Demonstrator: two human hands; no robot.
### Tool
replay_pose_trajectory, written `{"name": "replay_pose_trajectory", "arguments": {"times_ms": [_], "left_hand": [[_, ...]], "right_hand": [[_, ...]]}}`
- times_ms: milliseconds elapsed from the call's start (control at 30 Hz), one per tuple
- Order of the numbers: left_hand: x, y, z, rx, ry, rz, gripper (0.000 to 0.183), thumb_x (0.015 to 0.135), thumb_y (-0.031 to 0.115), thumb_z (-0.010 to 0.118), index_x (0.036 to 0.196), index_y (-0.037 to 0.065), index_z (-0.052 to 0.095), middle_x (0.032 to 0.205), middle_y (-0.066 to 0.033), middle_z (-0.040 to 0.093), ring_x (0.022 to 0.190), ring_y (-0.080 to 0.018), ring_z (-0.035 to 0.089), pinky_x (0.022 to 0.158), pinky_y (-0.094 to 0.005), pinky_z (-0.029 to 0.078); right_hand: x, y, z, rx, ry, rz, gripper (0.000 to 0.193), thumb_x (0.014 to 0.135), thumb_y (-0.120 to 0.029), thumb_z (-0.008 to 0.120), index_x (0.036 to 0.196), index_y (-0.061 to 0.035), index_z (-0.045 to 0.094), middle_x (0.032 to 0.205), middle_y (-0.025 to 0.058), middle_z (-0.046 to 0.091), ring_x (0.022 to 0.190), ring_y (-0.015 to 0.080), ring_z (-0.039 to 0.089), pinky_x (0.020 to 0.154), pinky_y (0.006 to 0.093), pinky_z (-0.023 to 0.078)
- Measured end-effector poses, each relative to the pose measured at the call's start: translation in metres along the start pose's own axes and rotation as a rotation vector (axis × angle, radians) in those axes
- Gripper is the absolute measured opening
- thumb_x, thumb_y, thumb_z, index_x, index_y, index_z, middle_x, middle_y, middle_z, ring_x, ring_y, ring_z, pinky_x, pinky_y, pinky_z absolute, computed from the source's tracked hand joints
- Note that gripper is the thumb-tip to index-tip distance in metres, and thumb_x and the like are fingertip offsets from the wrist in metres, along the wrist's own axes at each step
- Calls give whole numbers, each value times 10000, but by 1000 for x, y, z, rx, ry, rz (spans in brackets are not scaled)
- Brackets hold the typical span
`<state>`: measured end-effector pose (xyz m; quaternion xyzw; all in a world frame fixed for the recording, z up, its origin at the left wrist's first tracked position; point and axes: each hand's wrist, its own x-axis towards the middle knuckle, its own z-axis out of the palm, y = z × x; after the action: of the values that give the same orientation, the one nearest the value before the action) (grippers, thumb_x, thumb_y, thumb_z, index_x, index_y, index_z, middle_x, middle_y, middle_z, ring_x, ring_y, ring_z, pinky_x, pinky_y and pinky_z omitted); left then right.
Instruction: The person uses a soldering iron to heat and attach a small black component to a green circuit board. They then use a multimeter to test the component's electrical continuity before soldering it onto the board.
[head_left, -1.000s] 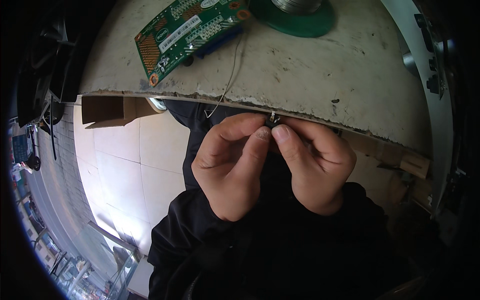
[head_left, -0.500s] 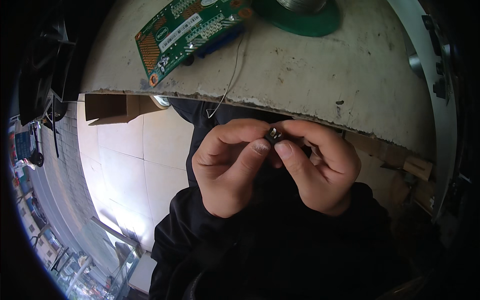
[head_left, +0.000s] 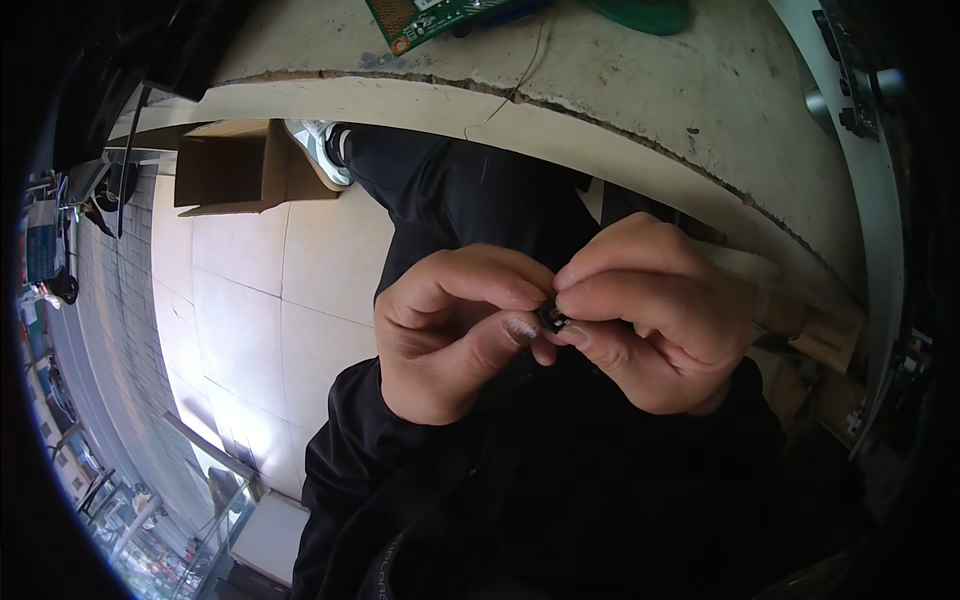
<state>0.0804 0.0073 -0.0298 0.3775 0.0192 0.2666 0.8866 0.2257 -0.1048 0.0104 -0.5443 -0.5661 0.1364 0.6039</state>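
A small black connector (head_left: 553, 319) with shiny metal contacts sits between my fingertips, above my lap. Its exact kind is too small to make out. My left hand (head_left: 440, 335) pinches it between thumb and fingers from the left side. From the other side, the thumb and fingers of my right hand (head_left: 665, 315) close on it too, with fingertips covering its upper part. Beyond my hands, a green circuit board (head_left: 440, 22) lies on the worn workbench (head_left: 650, 85), cut off by the top of the view. A thin solder wire (head_left: 527, 72) trails over the bench edge.
The green base of a spool (head_left: 645, 12) rests on the bench at the top. Under the bench at left stands an open cardboard box (head_left: 228, 172), beside my shoe (head_left: 328, 155). A pale metal post (head_left: 880, 200) rises along the right.
The view has tilted down, so board and spool slid toward the top. My right hand has turned, its fingers now reaching over the connector, and the connector's contacts face another way.
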Motion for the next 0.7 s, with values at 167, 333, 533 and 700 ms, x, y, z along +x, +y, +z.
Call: {"name": "replay_pose_trajectory", "arguments": {"times_ms": [167,333,533,700], "left_hand": [[-7,4,2,-42,-8,-4,173,927,-86,616,1099,-64,613,1094,-244,655,841,-224,698,731,-305,599],[-11,5,2,-61,-8,-9,172,928,-86,617,1097,-58,617,1096,-241,655,845,-227,699,736,-310,604],[-13,6,2,-47,16,27,164,929,-79,622,1092,-60,617,1095,-240,652,857,-231,699,732,-314,608],[-13,6,2,-17,22,68,162,930,-87,614,1091,-64,614,1084,-239,651,851,-231,697,720,-313,610]], "right_hand": [[0,-6,3,12,-15,-21,279,741,129,750,1004,52,693,935,129,658,710,150,659,580,235,545],[-1,-7,6,9,-3,-50,276,734,124,758,994,54,695,926,131,666,714,149,662,572,236,543],[-2,-13,15,40,57,26,296,756,118,761,1031,48,679,937,148,666,722,162,676,579,245,544],[-4,-10,12,52,11,4,279,773,121,752,1028,45,670,965,166,663,729,167,685,605,252,553]]}}
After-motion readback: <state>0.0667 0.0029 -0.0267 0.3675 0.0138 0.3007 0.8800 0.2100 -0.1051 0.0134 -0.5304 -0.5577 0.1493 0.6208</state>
